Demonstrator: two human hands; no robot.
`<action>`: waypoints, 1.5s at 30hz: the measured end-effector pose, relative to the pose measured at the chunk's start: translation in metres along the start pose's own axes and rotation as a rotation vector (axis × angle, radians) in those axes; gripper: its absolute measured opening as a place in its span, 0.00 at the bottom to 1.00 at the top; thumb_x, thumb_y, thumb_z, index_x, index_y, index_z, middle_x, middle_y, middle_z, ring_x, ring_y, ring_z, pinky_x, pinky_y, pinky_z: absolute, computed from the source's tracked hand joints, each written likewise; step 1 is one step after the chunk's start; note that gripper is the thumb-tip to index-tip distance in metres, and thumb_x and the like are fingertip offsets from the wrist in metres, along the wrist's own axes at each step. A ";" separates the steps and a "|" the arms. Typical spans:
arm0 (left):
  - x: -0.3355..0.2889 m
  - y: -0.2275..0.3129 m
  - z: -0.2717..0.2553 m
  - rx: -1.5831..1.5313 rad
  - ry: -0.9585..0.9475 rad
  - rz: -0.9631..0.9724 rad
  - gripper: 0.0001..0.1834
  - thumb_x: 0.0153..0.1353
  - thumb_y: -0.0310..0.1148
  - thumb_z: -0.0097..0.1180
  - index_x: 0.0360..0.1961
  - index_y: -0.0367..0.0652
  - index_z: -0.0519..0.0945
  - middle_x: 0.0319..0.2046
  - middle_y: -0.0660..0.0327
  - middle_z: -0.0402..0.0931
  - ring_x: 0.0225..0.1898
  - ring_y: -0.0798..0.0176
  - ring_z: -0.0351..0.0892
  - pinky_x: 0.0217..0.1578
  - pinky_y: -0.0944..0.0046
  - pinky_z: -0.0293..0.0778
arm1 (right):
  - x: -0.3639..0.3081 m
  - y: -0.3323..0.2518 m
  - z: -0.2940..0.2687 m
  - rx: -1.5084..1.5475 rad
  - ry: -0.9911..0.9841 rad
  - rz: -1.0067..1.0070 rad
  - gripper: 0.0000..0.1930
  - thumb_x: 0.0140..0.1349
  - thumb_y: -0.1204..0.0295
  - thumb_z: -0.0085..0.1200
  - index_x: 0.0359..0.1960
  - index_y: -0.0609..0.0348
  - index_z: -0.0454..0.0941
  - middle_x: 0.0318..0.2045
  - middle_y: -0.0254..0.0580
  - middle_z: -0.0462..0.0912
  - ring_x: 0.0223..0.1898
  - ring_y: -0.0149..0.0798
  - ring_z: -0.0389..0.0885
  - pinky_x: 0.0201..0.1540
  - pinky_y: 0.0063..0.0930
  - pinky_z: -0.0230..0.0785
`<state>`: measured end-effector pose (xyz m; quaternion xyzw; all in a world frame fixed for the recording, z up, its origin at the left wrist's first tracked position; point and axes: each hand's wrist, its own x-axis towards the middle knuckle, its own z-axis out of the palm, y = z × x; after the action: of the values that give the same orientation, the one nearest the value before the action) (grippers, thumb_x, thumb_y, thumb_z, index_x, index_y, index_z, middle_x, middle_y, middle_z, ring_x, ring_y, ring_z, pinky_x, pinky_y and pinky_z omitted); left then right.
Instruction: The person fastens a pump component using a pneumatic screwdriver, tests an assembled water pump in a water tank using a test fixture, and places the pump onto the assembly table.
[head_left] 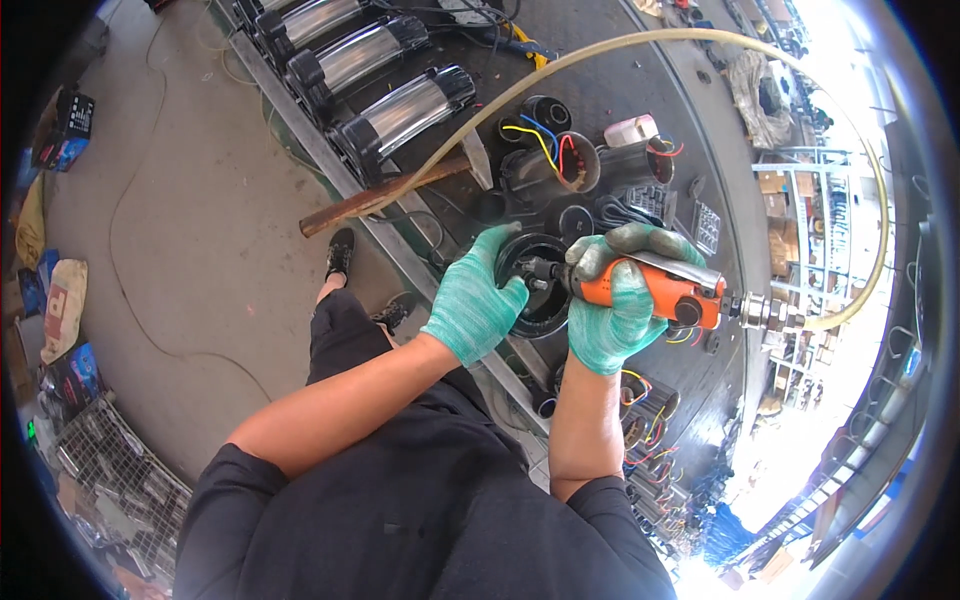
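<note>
My right hand (618,305), in a green glove with grey fingertips, is wrapped round an orange air-powered driver (655,290) with a silver lever. A clear yellowish hose (660,36) joins the tool's rear fitting and arcs up and over the bench. The tool's dark chuck (545,268) points left into a black round housing (545,328). Gloved in green too, my left hand (476,300) grips the near-left rim of that housing, its thumb close to the tool's tip. What the tip touches is too small to make out.
A hammer (385,196) with a wooden handle lies across the bench edge. Several silver-and-black motor cylinders (405,112) line the far left. Open black housings (560,165) with coloured wires stand beyond my hands. More wired housings (650,400) sit at right. A dark bench (600,75) carries them.
</note>
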<state>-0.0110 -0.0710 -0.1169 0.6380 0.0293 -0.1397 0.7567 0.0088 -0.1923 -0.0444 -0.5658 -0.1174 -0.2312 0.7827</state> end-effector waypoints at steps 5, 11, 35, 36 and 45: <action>0.001 -0.001 0.001 0.014 0.002 -0.006 0.31 0.55 0.21 0.56 0.62 0.33 0.69 0.51 0.41 0.80 0.55 0.46 0.81 0.56 0.56 0.75 | 0.000 0.000 -0.001 -0.006 0.011 0.019 0.23 0.58 0.78 0.61 0.56 0.56 0.73 0.42 0.48 0.83 0.29 0.40 0.83 0.36 0.42 0.79; -0.002 0.001 -0.001 0.027 0.013 -0.016 0.30 0.55 0.21 0.55 0.63 0.33 0.69 0.51 0.41 0.80 0.56 0.46 0.81 0.56 0.57 0.75 | -0.001 0.001 0.003 -0.007 -0.038 0.047 0.22 0.59 0.78 0.63 0.55 0.56 0.72 0.42 0.50 0.83 0.29 0.39 0.83 0.37 0.42 0.81; -0.005 -0.001 0.003 0.148 0.102 0.034 0.25 0.58 0.22 0.54 0.59 0.35 0.73 0.47 0.41 0.81 0.52 0.41 0.81 0.51 0.53 0.77 | 0.013 0.004 0.014 0.000 -0.464 0.176 0.21 0.52 0.87 0.61 0.48 0.61 0.71 0.38 0.48 0.82 0.36 0.35 0.84 0.41 0.30 0.81; -0.005 -0.002 0.003 0.146 0.105 0.034 0.25 0.58 0.22 0.54 0.59 0.35 0.73 0.47 0.41 0.81 0.52 0.41 0.81 0.51 0.53 0.77 | 0.013 0.005 0.015 -0.040 -0.483 0.169 0.21 0.52 0.87 0.61 0.47 0.61 0.71 0.38 0.48 0.82 0.36 0.35 0.84 0.41 0.30 0.80; -0.006 -0.002 0.004 0.105 0.137 0.023 0.24 0.59 0.23 0.61 0.58 0.34 0.75 0.45 0.46 0.84 0.49 0.53 0.85 0.48 0.60 0.78 | 0.011 0.007 0.012 0.053 -0.410 0.176 0.22 0.53 0.88 0.59 0.50 0.62 0.70 0.36 0.52 0.82 0.31 0.36 0.83 0.35 0.31 0.80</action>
<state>-0.0177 -0.0745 -0.1169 0.6851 0.0662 -0.0881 0.7201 0.0226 -0.1820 -0.0416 -0.5881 -0.2301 -0.0391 0.7744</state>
